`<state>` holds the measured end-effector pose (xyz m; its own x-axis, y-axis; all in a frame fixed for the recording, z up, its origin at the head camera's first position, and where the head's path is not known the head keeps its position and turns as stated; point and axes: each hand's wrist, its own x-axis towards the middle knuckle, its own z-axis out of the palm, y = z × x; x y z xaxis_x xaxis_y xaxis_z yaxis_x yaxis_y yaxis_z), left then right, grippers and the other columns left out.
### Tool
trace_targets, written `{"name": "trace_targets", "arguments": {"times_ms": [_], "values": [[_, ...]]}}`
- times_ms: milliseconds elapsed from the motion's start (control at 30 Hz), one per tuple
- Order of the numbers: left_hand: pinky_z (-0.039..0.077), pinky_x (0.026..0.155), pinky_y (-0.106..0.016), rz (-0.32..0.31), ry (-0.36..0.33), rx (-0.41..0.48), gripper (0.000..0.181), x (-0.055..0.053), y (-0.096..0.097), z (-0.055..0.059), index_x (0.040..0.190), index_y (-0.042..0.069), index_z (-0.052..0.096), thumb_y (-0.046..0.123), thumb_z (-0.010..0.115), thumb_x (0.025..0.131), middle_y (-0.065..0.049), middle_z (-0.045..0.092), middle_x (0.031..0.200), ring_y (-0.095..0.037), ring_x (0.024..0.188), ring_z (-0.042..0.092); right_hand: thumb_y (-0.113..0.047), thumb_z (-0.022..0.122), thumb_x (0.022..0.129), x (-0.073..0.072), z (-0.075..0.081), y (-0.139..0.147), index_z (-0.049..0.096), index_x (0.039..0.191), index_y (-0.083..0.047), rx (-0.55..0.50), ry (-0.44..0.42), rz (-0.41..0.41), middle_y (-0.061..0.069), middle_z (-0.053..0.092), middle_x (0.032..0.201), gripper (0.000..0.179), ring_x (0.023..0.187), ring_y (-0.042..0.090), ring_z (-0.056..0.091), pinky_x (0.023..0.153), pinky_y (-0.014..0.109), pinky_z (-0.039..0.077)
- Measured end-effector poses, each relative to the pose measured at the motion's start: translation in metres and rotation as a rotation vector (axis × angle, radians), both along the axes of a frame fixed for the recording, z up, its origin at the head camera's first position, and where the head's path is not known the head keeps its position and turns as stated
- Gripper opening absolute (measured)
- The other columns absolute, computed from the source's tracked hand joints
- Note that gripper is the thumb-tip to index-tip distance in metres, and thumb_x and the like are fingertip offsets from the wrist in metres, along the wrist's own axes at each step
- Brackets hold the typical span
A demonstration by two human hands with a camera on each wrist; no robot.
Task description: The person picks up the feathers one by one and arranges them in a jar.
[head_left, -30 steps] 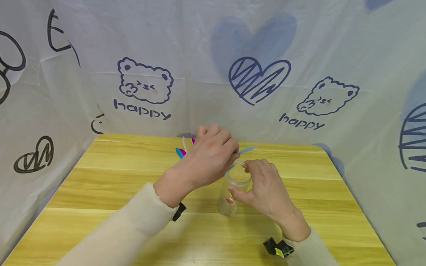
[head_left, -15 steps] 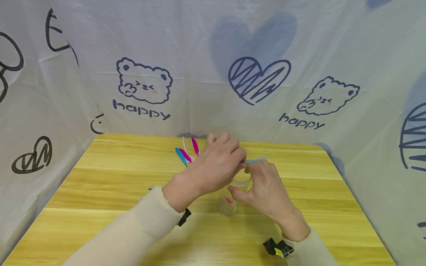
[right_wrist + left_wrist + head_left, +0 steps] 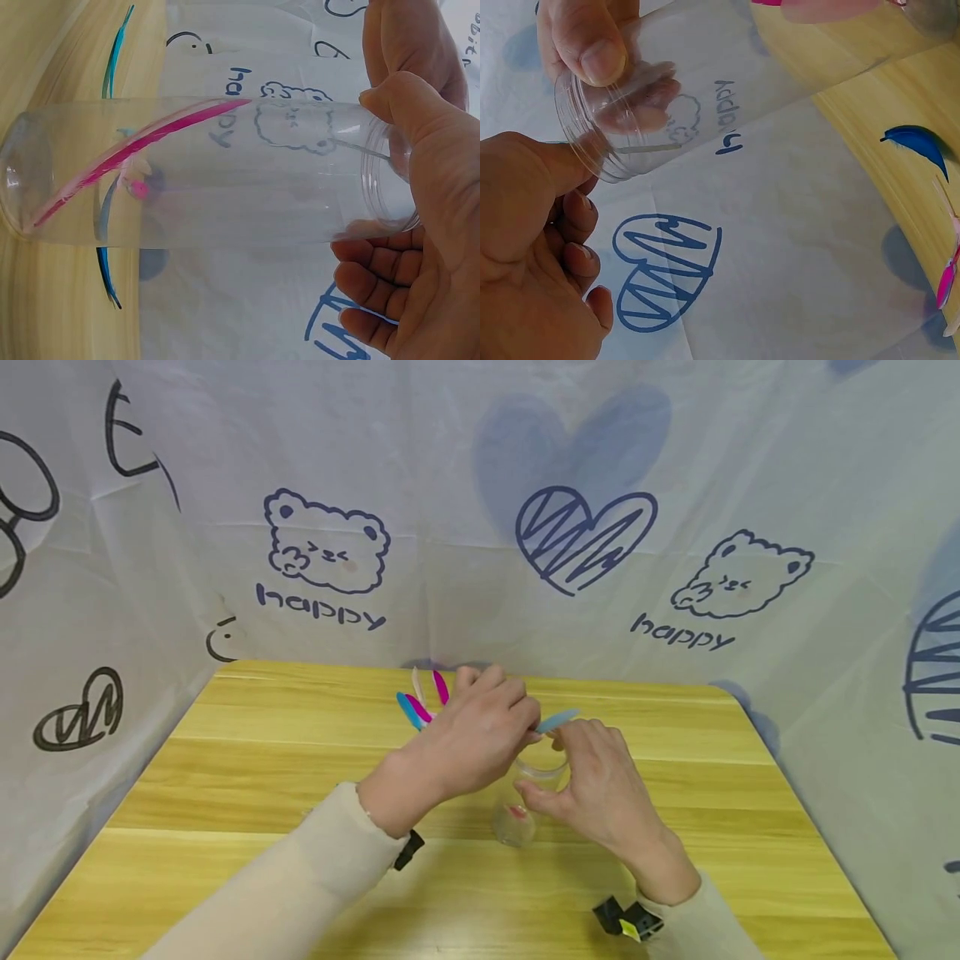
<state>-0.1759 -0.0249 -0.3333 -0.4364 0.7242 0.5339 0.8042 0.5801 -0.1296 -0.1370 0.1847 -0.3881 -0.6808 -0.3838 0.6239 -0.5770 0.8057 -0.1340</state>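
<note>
A clear plastic jar (image 3: 285,202) stands on the table with its mouth uncovered. My right hand (image 3: 600,781) grips it near the threaded neck, thumb on one side and fingers on the other. Inside the jar lies a magenta feather (image 3: 127,152), slanting up from the base. My left hand (image 3: 472,735) pinches a light blue feather (image 3: 557,721) right at the jar's rim. A thin quill (image 3: 649,149) shows through the wall just inside the mouth. In the head view, my left hand covers part of the jar.
Several loose feathers lie behind my left hand, among them a blue one (image 3: 409,710) and a magenta one (image 3: 441,687). A printed white cloth (image 3: 450,585) hangs along the back edge of the wooden table (image 3: 247,860).
My left hand shifted right over the jar mouth with the light blue feather, then slightly back left. My right hand and the jar have stayed in place.
</note>
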Motion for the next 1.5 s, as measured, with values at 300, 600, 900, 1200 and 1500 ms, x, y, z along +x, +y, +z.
{"name": "trace_targets", "arguments": {"times_ms": [300, 600, 900, 1200, 1500], "values": [[0.029, 0.078, -0.039, 0.008, -0.001, -0.005, 0.020, -0.0008, 0.0010, -0.0009, 0.094, 0.013, 0.068, 0.031, 0.073, 0.101, 0.001, 0.056, 0.085, -0.022, 0.081, 0.043, -0.046, 0.089, 0.075, 0.0000, -0.0005, -0.0002, 0.061, 0.106, -0.005, -0.001, -0.021, -0.015, 0.007, 0.064, 0.093, 0.058, 0.085, 0.025, 0.060, 0.076, 0.042, 0.046], [0.029, 0.077, -0.038, 0.021, 0.010, -0.009, 0.020, 0.0008, 0.0016, -0.0001, 0.095, 0.013, 0.069, 0.032, 0.075, 0.099, 0.001, 0.057, 0.085, -0.022, 0.082, 0.044, -0.045, 0.090, 0.074, 0.0003, -0.0010, -0.0005, 0.061, 0.107, -0.006, -0.001, -0.025, -0.019, 0.005, 0.063, 0.093, 0.058, 0.085, 0.024, 0.059, 0.076, 0.041, 0.045], [0.030, 0.077, -0.038, 0.042, 0.020, -0.020, 0.019, 0.0013, 0.0010, 0.0005, 0.098, 0.015, 0.071, 0.033, 0.075, 0.100, 0.002, 0.060, 0.088, -0.021, 0.083, 0.046, -0.046, 0.089, 0.074, 0.0010, -0.0011, -0.0007, 0.062, 0.106, -0.004, 0.001, -0.033, -0.025, 0.007, 0.064, 0.092, 0.059, 0.083, 0.023, 0.058, 0.075, 0.041, 0.044], [0.030, 0.077, -0.038, 0.041, 0.002, -0.017, 0.020, 0.0015, 0.0006, 0.0005, 0.098, 0.015, 0.071, 0.035, 0.073, 0.101, 0.002, 0.059, 0.087, -0.022, 0.083, 0.045, -0.046, 0.089, 0.076, 0.0020, 0.0008, -0.0007, 0.064, 0.110, -0.004, 0.007, -0.062, -0.041, 0.007, 0.066, 0.096, 0.060, 0.086, 0.023, 0.059, 0.078, 0.042, 0.044], [0.030, 0.078, -0.039, 0.030, -0.018, -0.014, 0.023, 0.0000, -0.0022, 0.0016, 0.099, 0.014, 0.070, 0.038, 0.072, 0.101, 0.002, 0.059, 0.089, -0.022, 0.085, 0.046, -0.046, 0.089, 0.076, 0.0027, 0.0014, -0.0008, 0.063, 0.112, -0.004, -0.007, -0.070, -0.030, 0.009, 0.067, 0.097, 0.062, 0.086, 0.024, 0.060, 0.078, 0.043, 0.045]]}}
